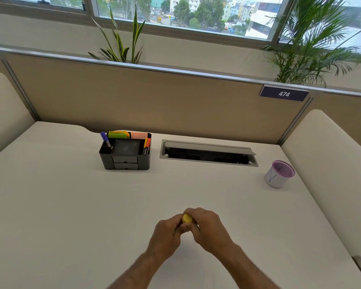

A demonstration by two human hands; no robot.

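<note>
The cap [187, 218] is showing plain bright yellow. The desk [71, 205] is lying cream-white, and the partition [154, 101] behind it is showing flat beige. The organiser [125, 164] is looking black and is carrying green, yellow and pink sticky notes [118, 134], a purple pen [105, 139] and orange and yellow markers [147, 143]. The hatch [208, 146] is showing grey around a black opening. The cup [276, 179] is showing purple mesh wrapped in white paper with a blue scribble. The sign [283, 94] is wearing white digits on navy.
</note>
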